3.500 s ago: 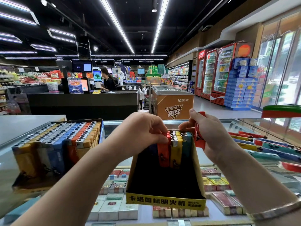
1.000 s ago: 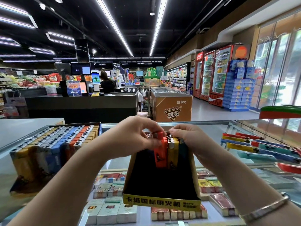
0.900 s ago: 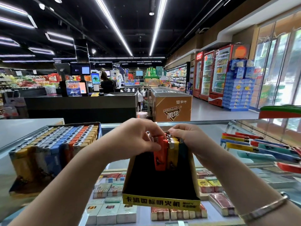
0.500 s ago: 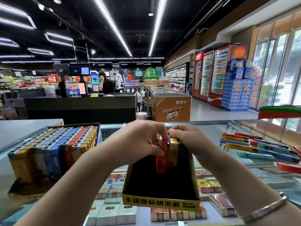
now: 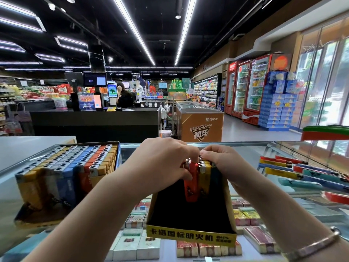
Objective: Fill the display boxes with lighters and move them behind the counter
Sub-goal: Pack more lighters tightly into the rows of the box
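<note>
While both hands (image 5: 196, 163) pinch upright lighters (image 5: 197, 178) at the display box's (image 5: 190, 237) far end, its near part sits empty.

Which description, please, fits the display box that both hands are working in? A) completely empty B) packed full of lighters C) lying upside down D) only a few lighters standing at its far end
D: the box holds just a red lighter and a few more beside it at the far end, under the left hand and right hand; the near part is bare.
</note>
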Available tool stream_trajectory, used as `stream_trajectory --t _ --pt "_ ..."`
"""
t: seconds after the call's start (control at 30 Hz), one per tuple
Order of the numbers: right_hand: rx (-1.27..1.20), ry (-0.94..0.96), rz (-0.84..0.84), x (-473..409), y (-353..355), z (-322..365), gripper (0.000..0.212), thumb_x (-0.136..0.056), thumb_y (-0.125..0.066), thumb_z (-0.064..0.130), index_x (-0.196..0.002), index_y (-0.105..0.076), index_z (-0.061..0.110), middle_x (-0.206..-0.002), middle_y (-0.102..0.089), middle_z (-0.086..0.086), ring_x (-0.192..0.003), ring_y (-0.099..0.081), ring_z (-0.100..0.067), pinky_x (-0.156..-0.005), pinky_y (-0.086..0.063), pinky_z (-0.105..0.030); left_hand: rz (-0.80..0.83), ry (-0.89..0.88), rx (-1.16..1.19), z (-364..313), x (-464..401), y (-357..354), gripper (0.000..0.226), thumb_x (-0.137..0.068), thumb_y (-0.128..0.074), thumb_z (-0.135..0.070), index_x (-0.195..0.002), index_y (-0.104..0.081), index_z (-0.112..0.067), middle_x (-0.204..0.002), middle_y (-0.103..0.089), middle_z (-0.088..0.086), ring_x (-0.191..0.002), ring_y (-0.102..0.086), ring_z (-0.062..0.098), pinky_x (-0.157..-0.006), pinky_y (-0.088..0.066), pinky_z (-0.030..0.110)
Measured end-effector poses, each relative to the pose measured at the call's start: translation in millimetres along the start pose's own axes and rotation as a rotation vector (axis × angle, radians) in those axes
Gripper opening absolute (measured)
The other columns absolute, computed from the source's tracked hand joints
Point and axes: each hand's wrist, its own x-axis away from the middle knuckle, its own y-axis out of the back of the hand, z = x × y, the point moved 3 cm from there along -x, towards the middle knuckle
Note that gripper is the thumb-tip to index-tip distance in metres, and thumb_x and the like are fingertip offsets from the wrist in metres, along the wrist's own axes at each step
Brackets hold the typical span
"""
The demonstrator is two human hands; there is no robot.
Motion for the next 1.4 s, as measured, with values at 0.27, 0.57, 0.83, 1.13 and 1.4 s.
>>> stream_trajectory --t 0.27,0.57,0.83,1.13,1.4 --pt "0.0 -0.005 0.018 -1 1 0 0.018 -0.094 -0.051 0.023 -0.083 -0.063 0.015 -0.08 -0.062 -0.005 -0.076 -0.058 -0.015 -0.064 -0.042 -0.025 0.067 -0.002 0.012 1 -3 -10 0.051 -0.08 -0.067 -0.043 -0.124 -0.042 -0.04 -0.1 -0.065 -0.011 -0.09 -0.06 0.011 -0.074 -0.051 0.028" --pt "-0.005 -0.003 0.053 0 3 -2 0.016 -0.094 -0.051 0.025 -0.086 -0.062 0.016 -0.089 -0.063 -0.007 -0.083 -0.059 -0.017 -0.068 -0.044 -0.027 0.067 0.11 0.095 21 -4 -22 0.063 -0.066 -0.06 -0.069 -0.12 -0.038 -0.043 -0.102 -0.041 -0.027 -0.098 -0.035 -0.001 -0.071 -0.034 0.015" --pt "-0.062 0.027 -0.055 -4 9 -4 0.022 -0.093 -0.052 0.028 -0.083 -0.065 0.015 -0.085 -0.065 -0.007 -0.078 -0.062 -0.017 -0.068 -0.049 -0.028 0.288 0.324 0.576 23 -6 -47 0.082 -0.07 -0.06 -0.065 -0.139 -0.029 -0.034 -0.127 -0.035 -0.014 -0.106 -0.046 0.005 -0.091 -0.043 0.023" --pt "0.055 0.226 -0.512 3 36 2 0.014 -0.091 -0.051 0.015 -0.081 -0.06 0.018 -0.081 -0.06 -0.002 -0.078 -0.056 -0.018 -0.07 -0.047 -0.033 0.13 0.281 0.399 7 -8 -58 0.101 -0.053 -0.033 -0.087 -0.136 -0.028 -0.031 -0.133 -0.037 -0.014 -0.098 -0.043 0.002 -0.077 -0.038 0.023" --pt "0.68 0.11 -0.658 16 110 -17 0.018 -0.084 -0.048 0.0 -0.085 -0.062 0.012 -0.078 -0.059 -0.005 -0.072 -0.054 -0.02 -0.065 -0.046 -0.031 0.176 0.264 0.438 9 -10 -58 0.102 -0.048 -0.031 -0.088 -0.133 -0.031 -0.032 -0.13 -0.038 -0.011 -0.1 -0.046 0.007 -0.08 -0.047 0.03"
